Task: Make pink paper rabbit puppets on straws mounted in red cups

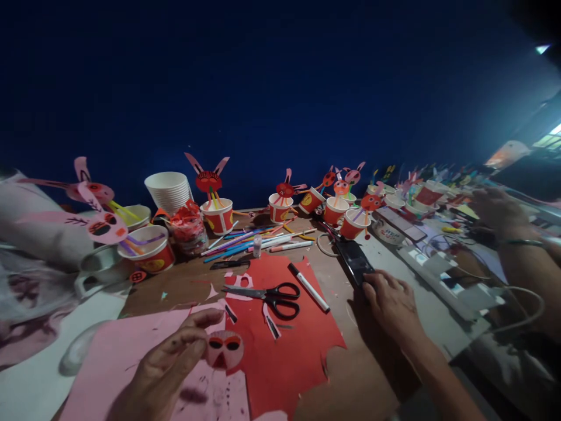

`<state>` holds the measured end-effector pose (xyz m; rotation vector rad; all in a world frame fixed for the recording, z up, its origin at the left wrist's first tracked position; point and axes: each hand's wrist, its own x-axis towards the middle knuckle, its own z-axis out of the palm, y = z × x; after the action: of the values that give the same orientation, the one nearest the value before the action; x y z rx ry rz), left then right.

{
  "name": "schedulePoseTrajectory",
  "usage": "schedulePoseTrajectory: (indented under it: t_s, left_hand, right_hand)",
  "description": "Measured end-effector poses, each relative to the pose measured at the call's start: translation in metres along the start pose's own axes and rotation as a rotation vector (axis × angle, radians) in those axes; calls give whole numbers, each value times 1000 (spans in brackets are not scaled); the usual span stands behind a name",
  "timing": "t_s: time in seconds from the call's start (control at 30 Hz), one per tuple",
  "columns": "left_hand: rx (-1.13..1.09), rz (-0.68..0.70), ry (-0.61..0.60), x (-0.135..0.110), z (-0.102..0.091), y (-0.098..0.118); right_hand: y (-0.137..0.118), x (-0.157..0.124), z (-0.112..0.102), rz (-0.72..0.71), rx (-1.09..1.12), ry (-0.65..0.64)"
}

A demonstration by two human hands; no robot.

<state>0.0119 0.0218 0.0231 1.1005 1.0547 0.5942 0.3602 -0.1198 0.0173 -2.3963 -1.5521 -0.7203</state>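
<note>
From the head view, the left hand point(169, 362) has thumb and fingertips closed on the left edge of a small pink paper face point(225, 349), above the pink sheet point(131, 345), probably so its black eyes stay uncovered. The right hand point(392, 301) lies loosely curled on the near end of a black phone point(354, 259); whether it grips or merely steadies it, I cannot tell. Scissors point(267, 295) and a white marker point(312, 291) lie on red paper point(280, 362), seemingly kept within reach on the surface point(342, 380). Behind stand red paper cups point(225, 222) holding paper animal faces point(109, 233) on coloured stems point(146, 241); one cup leans. A nested stack of white cups point(169, 190) rises behind a clear jar point(193, 240), apparently stuffed with crumpled red material point(187, 217).
</note>
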Motion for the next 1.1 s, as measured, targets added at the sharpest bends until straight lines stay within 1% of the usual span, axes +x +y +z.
schedulePoseTrajectory:
  t_s: [0.07, 0.2, 0.37, 0.47, 0.57, 0.63, 0.73, 0.77, 0.83, 0.87, 0.93, 1.0, 1.1]
  left_hand:
    - [0, 1, 25, -2, 1, 2]
    - [-7, -5, 60, -5, 2, 3]
    - [-28, 26, 66, -4, 1, 2]
    - [-9, 80, 82, -3, 0, 2]
    - [-17, 120, 113, -3, 1, 4]
    - [-25, 132, 141, -2, 2, 4]
    - [-59, 120, 179, 1, 2, 2]
    - [-82, 104, 185, 2, 1, 1]
    - [-138, 65, 184, 3, 0, 0]
    - [-164, 52, 180, 3, 0, 1]
    - [-179, 44, 192, 3, 1, 4]
    - [-150, 55, 244, 1, 4, 9]
    - [-108, 69, 281, 1, 8, 13]
  right_hand:
    - [1, 1, -6, 10, 22, 39]
    - [9, -2, -24, 115, 114, 165]
    - [14, -9, -31, 187, 255, 154]
    - [5, -6, -33, 241, 383, 148]
    - [-22, 3, -41, 218, 567, 116]
    - [-51, 11, -48, 204, 762, 12]
    - [-102, 25, -56, 111, 1058, -248]
    - [-118, 28, -56, 71, 1154, -340]
    - [-147, 34, -52, 16, 1357, -574]
    - [-159, 35, -47, 6, 1459, -649]
    - [-178, 36, -35, -6, 1637, -762]
    - [-191, 36, -23, 4, 1771, -832]
    - [-201, 33, -14, 45, 1830, -881]
